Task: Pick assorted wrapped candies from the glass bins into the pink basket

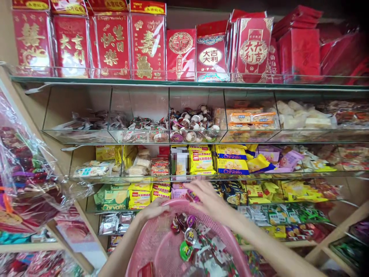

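A pink mesh basket (161,246) is tilted at the bottom centre, with small round cups, a green-lidded one among them, and several wrapped sweets inside. My left hand (158,209) grips its upper left rim. Over the upper right rim is my right hand (204,198), slightly blurred, with a small purple and red wrapped item (192,196) at its fingers. Yellow KAMAN packets (201,159) stand on the shelf just above my right hand.
Clear-walled bins above hold round chocolate cups (196,125) and orange packs (250,117). Red envelopes (111,46) line the top shelf. Plastic-wrapped goods (25,173) hang at the left. Glass shelf edges (184,144) run across the view.
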Tool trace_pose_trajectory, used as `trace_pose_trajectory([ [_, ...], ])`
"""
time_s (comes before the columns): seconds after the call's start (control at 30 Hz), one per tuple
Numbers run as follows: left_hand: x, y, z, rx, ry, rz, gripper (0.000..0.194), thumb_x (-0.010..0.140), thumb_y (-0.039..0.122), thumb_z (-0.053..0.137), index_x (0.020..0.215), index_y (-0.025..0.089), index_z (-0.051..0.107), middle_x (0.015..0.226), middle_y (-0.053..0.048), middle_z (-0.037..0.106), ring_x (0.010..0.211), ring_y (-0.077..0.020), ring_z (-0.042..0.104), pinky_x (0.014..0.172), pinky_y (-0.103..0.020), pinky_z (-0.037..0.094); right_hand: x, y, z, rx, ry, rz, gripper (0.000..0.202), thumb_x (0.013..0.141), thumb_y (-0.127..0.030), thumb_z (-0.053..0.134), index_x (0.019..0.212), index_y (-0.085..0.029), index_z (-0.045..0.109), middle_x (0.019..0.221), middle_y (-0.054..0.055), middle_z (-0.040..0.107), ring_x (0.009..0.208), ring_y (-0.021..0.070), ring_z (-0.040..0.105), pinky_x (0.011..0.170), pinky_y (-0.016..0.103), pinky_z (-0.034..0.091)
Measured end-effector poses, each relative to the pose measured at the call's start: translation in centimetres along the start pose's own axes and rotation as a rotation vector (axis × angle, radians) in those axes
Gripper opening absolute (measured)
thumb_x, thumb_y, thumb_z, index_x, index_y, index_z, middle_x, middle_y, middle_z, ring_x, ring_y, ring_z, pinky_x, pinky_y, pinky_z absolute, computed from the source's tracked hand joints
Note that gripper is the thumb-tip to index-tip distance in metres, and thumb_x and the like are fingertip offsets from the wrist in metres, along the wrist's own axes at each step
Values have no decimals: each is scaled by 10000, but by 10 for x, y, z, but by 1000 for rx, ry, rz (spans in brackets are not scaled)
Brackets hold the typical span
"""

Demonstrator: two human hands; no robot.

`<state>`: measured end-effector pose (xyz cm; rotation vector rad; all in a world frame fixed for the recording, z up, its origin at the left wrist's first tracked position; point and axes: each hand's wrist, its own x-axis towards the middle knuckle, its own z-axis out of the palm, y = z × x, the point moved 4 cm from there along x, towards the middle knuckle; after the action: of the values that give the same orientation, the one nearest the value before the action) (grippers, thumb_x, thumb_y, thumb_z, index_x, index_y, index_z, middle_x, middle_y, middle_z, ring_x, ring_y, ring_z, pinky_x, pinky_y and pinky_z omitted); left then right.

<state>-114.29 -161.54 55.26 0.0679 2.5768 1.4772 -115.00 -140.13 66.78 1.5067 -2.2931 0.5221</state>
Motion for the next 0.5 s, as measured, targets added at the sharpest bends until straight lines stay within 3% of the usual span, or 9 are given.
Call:
trace_pose_trajectory([
  [0.1,1,-3,0,24,22,-21,343,687,336,542,969,174,649,933,13,667,902,-210,544,804,-273,393,-17,15,64,101,-108,66,519,792,-258,578,1270,-241,375,1163,63,498,1086,215,447,912,372,393],
  [0.2,-2,-4,-1,39,29,-23,344,690,342,539,972,179,647,960,11,661,910,-208,540,811,-272,391,-24,26,103,57,-117,108,516,779,-232,585,1257,-225,392,1174,84,497,1102,243,446,919,416,388],
  [0.3,-6,-5,-2,46,40,-44,353,686,349,541,974,174,644,975,2,655,920,-211,538,805,-272,394,-26,27,118,-20,-94,143,483,777,-217,579,1233,-207,419,1158,94,511,1093,258,455,908,444,387],
  [0.5,-11,-7,-5,43,57,-35,333,683,347,539,943,167,643,950,-4,647,925,-207,533,817,-278,392,-27,13,122,-109,-49,129,432,770,-212,572,1186,-206,456,1091,79,549,1029,261,486,850,434,412],
])
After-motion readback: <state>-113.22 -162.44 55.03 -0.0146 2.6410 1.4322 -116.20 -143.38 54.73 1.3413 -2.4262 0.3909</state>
